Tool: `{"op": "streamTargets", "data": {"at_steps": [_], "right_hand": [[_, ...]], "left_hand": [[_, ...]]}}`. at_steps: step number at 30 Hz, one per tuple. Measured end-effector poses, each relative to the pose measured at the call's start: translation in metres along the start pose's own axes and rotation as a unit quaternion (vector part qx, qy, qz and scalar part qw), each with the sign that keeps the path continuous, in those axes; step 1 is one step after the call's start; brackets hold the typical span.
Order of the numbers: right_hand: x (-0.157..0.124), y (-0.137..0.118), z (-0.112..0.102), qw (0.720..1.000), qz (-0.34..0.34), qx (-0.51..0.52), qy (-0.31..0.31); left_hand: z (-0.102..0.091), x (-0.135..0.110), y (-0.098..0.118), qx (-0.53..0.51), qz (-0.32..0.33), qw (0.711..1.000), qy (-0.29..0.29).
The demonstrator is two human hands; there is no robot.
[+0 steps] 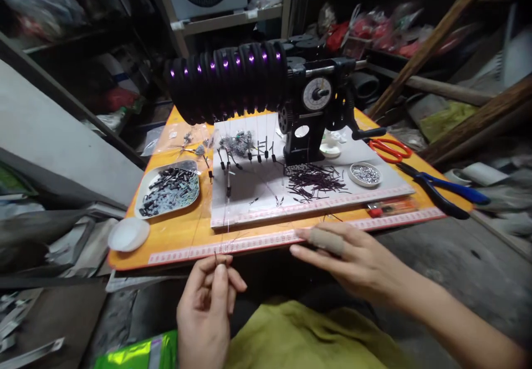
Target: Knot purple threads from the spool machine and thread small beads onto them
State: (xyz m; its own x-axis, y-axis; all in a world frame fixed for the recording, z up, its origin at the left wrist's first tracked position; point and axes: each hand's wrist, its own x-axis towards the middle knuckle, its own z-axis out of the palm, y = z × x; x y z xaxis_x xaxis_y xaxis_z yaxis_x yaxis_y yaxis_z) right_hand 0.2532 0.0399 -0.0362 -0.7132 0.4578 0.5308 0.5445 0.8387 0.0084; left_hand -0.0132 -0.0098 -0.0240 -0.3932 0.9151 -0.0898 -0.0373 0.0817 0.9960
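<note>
My left hand [210,302] is just below the front edge of the table, thumb and forefinger pinched on a thin line whose short dark end sticks up at the fingertips. My right hand [344,252] hovers at the front edge with its fingers stretched out and a beige wrap [326,241] on one finger. Facing me is a black winding machine [307,108] with a row of black spools [228,81]. Fine lines hang from the spools, carrying small black pieces [228,190]. A white board [249,214] under the machine holds a pile of thin dark tubes [316,182].
On the left sit a tray [139,205] of small dark and grey parts and a white lid [128,234]. A small dish [366,174] of metal bits, red-handled scissors [390,150] and blue-black pliers [440,186] lie right. A measuring tape [253,242] runs along the table's front edge.
</note>
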Motion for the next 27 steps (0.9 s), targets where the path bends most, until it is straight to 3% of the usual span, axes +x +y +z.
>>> {"op": "streamTargets", "data": {"at_steps": [3,5,9,13,17,19,23,25,27], "right_hand": [[0.007,-0.006,0.021,0.998,-0.013,0.06,0.032],[0.014,-0.01,0.025,0.992,-0.01,0.101,0.073],[0.031,-0.026,0.023,0.974,-0.017,0.185,0.126],[0.045,-0.04,0.022,0.975,-0.036,0.198,0.093],[0.051,-0.054,0.032,0.984,-0.06,0.167,0.018],[0.054,-0.062,0.043,0.985,-0.073,0.154,0.029],[0.064,-0.075,0.063,0.984,-0.08,0.149,0.061],[0.069,-0.077,0.067,0.983,-0.077,0.156,0.061],[0.074,-0.076,0.069,0.981,-0.077,0.166,0.061]], "left_hand": [[-0.003,0.003,-0.004,0.085,0.108,0.99,0.011],[-0.006,0.006,-0.006,0.152,0.199,0.968,0.003],[-0.01,0.012,-0.011,0.21,0.322,0.921,-0.063],[-0.009,0.014,-0.015,0.228,0.386,0.884,-0.134],[0.002,0.016,-0.003,0.281,0.455,0.833,-0.141],[0.012,0.018,0.009,0.321,0.485,0.803,-0.129],[0.028,0.024,0.028,0.458,0.487,0.737,-0.099],[0.026,0.024,0.027,0.513,0.486,0.701,-0.101],[0.016,0.022,0.021,0.537,0.473,0.689,-0.117]]}}
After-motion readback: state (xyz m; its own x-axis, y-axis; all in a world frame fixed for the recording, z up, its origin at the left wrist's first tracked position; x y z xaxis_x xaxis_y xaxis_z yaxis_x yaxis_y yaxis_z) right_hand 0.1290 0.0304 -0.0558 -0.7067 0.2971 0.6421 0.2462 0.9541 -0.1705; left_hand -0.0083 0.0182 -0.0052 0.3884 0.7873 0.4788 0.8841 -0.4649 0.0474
